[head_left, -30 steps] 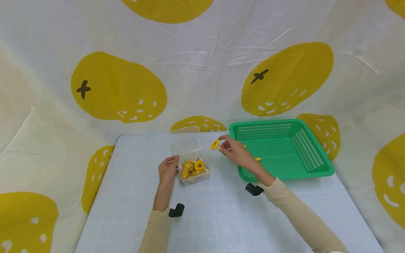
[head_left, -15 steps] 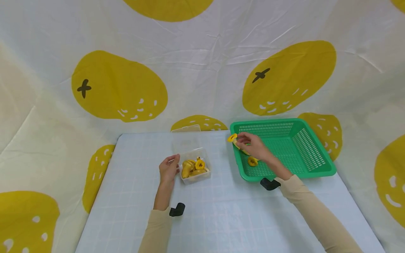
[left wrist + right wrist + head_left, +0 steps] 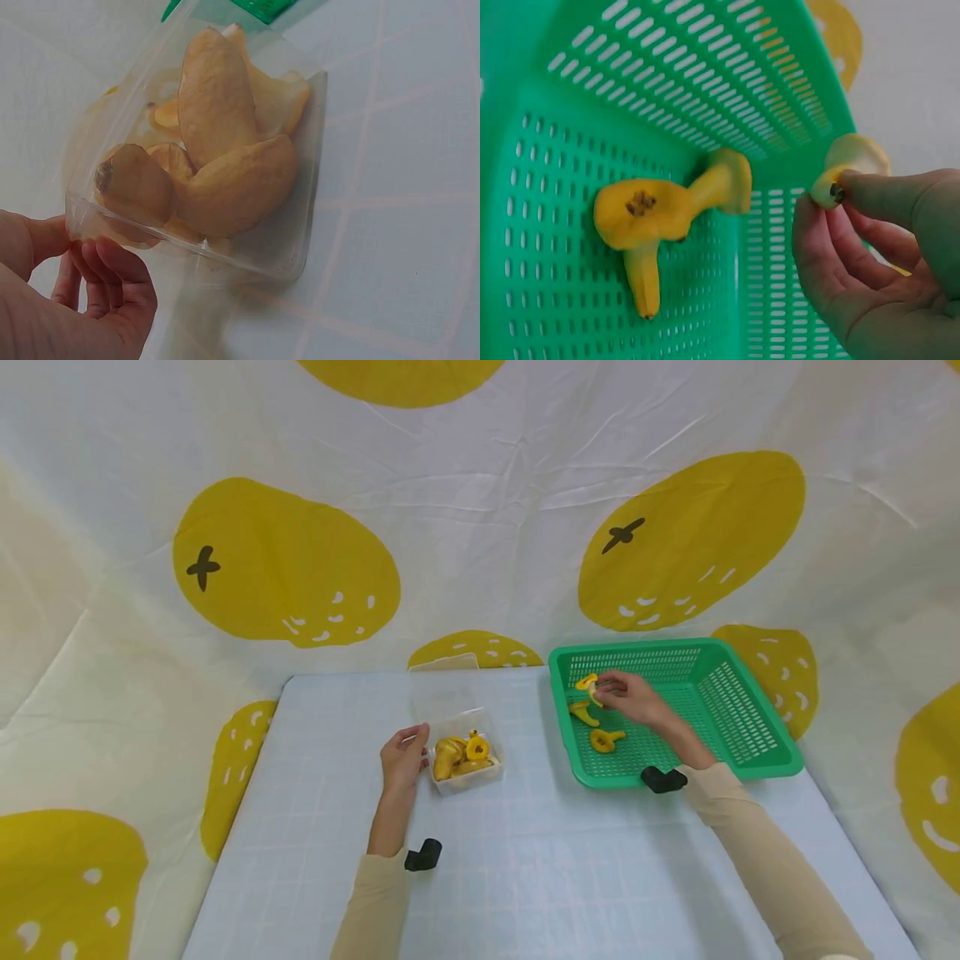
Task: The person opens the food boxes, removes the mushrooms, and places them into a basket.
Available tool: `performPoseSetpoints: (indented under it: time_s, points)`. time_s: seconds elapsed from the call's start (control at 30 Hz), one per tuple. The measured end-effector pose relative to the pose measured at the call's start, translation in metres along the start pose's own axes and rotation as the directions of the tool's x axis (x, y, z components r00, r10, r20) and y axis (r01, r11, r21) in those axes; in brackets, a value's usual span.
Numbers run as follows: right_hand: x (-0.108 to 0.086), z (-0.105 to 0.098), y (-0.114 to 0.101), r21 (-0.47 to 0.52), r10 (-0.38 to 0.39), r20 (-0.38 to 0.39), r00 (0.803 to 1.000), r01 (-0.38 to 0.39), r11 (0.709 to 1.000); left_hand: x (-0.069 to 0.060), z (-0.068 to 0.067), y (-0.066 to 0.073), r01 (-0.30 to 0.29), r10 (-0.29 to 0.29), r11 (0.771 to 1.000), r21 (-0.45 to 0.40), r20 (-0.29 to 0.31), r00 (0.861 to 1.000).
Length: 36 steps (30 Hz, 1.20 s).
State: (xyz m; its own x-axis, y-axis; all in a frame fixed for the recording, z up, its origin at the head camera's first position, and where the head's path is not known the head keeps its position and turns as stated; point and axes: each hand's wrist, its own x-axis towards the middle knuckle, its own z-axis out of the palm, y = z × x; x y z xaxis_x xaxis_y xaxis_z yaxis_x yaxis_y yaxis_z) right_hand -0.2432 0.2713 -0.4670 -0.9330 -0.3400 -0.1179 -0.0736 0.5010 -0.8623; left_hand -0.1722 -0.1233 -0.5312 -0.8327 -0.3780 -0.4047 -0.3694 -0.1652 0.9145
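Observation:
My right hand (image 3: pixel 636 700) is over the left side of a green plastic basket (image 3: pixel 782 760), pinching a yellow mushroom (image 3: pixel 588 683) by its stem between thumb and fingers. Below it on the basket floor lie two more yellow mushrooms, one with its cap up (image 3: pixel 641 210) and one tipped on its side (image 3: pixel 726 182). My left hand (image 3: pixel 403 758) pinches the corner of a clear plastic box (image 3: pixel 459 786). Inside the box are several brownish-yellow mushrooms (image 3: pixel 217 97) and one bright yellow mushroom (image 3: pixel 477 747) with a dark-centred cap.
The box's clear lid (image 3: pixel 442 689) stands folded back behind it. A pale checked cloth covers the table (image 3: pixel 525 868). Behind the table hangs a white curtain (image 3: pixel 480 527) printed with large yellow fruit shapes.
My right hand has carried the mushroom rightward from between box and basket to above the basket floor, uncovering the two mushrooms there. The left hand keeps its hold on the box.

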Motion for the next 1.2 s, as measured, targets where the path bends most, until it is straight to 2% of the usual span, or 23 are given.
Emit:
performPoseSetpoints:
  time_s: [0.23,0.47,0.6,0.8,1.0,1.2]
  points:
    - [0.002,-0.015,0.006,-0.063,0.071,0.065,0.995,-0.067,0.996,0.0,0.002,0.001,0.006,-0.006,1.0,0.008,-0.003,1.0]
    - [0.01,-0.02,0.013,-0.133,0.167,0.079,0.983,-0.155,0.979,-0.001,0.002,-0.001,-0.002,0.002,1.0,0.006,-0.005,1.0]
    - [0.016,-0.02,0.022,-0.224,0.175,0.07,0.982,-0.155,0.962,-0.002,0.002,-0.002,-0.006,0.006,1.0,0.003,0.0,1.0]
    - [0.024,-0.019,0.032,-0.337,0.19,0.111,0.976,-0.143,0.931,-0.002,0.002,-0.003,-0.006,0.006,1.0,-0.007,-0.003,1.0]
    - [0.029,-0.015,0.032,-0.366,0.227,0.12,0.966,-0.169,0.915,0.0,0.001,-0.003,-0.012,0.012,1.0,0.012,-0.014,1.0]
    - [0.025,-0.016,0.024,-0.387,0.227,0.143,0.963,-0.157,0.909,0.0,-0.001,-0.001,-0.011,0.011,1.0,0.026,-0.01,1.0]
